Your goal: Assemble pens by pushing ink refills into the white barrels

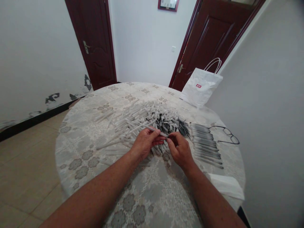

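Thin white plastic pen tube — slim, straight, slanted above heap of white tubes on round cloth-covered desk; left hand grip closed round it, right hand grip pinching its end.

We log the white tube and the heap of tubes: smooth, matt plastic. Worktop cloth: lace-patterned, faint sheen. Bag: smooth white paper, cord handles. Glasses: thin dark frame, looks metal. Doors: dark red wood, semi-gloss. Wall paint: matt, flaking.
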{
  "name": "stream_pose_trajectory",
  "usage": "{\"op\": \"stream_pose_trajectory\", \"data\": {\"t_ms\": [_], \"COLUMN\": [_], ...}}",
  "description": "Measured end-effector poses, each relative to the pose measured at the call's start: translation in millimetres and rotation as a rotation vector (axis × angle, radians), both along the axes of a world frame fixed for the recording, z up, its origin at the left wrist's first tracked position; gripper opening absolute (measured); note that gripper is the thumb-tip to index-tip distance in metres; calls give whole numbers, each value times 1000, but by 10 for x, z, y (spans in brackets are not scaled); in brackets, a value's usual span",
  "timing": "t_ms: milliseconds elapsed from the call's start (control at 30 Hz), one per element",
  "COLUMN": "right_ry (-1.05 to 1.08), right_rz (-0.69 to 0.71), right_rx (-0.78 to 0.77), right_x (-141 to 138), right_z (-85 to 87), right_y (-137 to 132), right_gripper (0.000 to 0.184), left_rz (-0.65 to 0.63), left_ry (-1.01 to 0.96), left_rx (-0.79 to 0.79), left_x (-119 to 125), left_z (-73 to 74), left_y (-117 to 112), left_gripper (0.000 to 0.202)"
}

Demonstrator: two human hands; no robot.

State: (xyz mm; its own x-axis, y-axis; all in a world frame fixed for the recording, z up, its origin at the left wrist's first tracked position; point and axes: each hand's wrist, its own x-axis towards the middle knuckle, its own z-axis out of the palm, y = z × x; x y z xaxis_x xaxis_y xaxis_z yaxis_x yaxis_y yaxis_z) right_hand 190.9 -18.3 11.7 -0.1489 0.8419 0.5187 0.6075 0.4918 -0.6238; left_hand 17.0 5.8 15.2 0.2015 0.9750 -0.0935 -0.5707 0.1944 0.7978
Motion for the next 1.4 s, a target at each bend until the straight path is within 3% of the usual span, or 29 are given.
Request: {"op": "stream_pose_trajectory", "data": {"t_ms": [100, 300, 433, 633, 833, 967, 1200, 1400], "right_ry": [-62, -76, 0, -31, -93, -14, -50, -87], "right_rz": [18, 35, 12, 20, 10, 12, 7, -1], "right_rx": [30, -66, -60, 21, -41, -13, 54, -2], "right_x": [-5, 23, 22, -4, 23, 29, 3, 25], "right_z": [4, -18, -32, -10, -16, -45, -38, -40], "right_y": [12, 13, -6, -3, 9, 6, 7, 9], "right_gripper": [15, 35, 18, 12, 34, 18, 13, 30], "left_rz": [-12, -32, -5, -17, -32, -14, -14, -41], "left_ry": [2, 5, 2, 5, 13, 14, 25, 23], "left_rx": [2, 2, 7, 14, 23, 20, 21, 27], "left_x": [1, 11, 12, 6, 17, 18, 21, 22], "left_z": [2, -16, -25, -13, -60, -79, -52, -29], "left_y": [-10, -15, -3, -10, -5, 12, -5, -15], "left_gripper": [25, 26, 23, 25, 27, 28, 27, 28]}}
